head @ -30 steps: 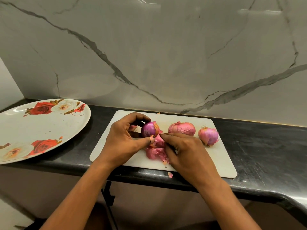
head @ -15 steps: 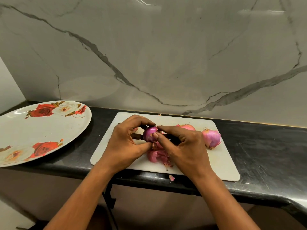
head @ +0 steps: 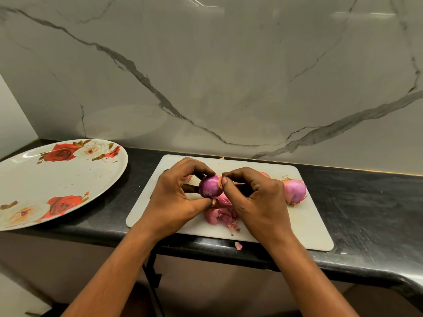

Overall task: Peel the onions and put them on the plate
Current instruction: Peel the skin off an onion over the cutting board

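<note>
My left hand (head: 174, 197) grips a small purple onion (head: 209, 186) just above the white cutting board (head: 306, 227). My right hand (head: 256, 197) pinches a bit of dry skin at the onion's right end. An unpeeled pink onion (head: 295, 191) lies on the board to the right. Another onion (head: 265, 174) is mostly hidden behind my right hand. Loose pink peels (head: 219, 215) lie on the board under my hands. The white plate with red roses (head: 57, 181) sits at the left with nothing on it.
The board and plate rest on a black counter (head: 370, 216) backed by a marble wall (head: 229, 76). A scrap of peel (head: 238, 245) lies on the counter near its front edge. The counter edge curves away at the lower right.
My right hand has come up from the peels to the onion's right end and now pinches the skin there. The left hand keeps holding the onion, lifted slightly.
</note>
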A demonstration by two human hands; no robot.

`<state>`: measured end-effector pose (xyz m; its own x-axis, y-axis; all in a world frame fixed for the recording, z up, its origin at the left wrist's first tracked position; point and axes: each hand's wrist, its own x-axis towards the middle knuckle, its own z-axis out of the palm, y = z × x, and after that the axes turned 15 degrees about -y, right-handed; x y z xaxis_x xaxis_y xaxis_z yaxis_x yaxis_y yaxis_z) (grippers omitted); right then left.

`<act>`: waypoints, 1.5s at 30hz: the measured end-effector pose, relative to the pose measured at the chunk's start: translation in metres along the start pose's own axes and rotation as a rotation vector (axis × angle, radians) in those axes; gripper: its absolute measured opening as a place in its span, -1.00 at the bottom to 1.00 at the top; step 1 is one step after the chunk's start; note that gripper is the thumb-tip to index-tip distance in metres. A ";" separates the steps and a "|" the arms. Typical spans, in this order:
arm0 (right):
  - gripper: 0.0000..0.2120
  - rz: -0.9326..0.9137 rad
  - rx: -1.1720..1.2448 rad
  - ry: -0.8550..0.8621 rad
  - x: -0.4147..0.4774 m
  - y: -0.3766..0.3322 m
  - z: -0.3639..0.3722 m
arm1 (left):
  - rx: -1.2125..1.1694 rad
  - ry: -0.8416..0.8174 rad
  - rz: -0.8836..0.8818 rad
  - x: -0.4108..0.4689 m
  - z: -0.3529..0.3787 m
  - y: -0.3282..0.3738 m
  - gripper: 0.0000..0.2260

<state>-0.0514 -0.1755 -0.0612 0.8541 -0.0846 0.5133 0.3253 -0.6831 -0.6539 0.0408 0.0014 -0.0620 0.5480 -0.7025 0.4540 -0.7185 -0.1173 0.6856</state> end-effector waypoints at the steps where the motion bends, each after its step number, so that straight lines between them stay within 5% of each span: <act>1: -0.92 0.009 -0.001 0.003 0.000 0.000 0.000 | -0.015 0.004 -0.001 0.000 0.000 0.000 -0.55; 14: -0.94 0.083 0.056 0.174 -0.004 0.003 -0.003 | -0.180 0.050 -0.079 -0.002 -0.004 -0.003 -0.50; 20: -0.79 -0.003 0.011 0.067 -0.007 -0.003 0.000 | -0.038 0.033 -0.053 -0.001 -0.002 0.002 -0.52; 32: -0.84 -0.001 0.029 -0.061 -0.003 0.000 0.002 | 0.014 0.044 -0.029 0.000 0.000 0.003 -0.56; 45: -0.83 0.023 0.036 0.059 -0.006 -0.001 0.001 | -0.032 0.068 -0.046 -0.001 -0.003 0.004 -0.53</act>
<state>-0.0565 -0.1737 -0.0635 0.8363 -0.1431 0.5292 0.3215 -0.6540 -0.6848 0.0384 0.0032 -0.0577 0.6082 -0.6479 0.4585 -0.6785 -0.1245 0.7240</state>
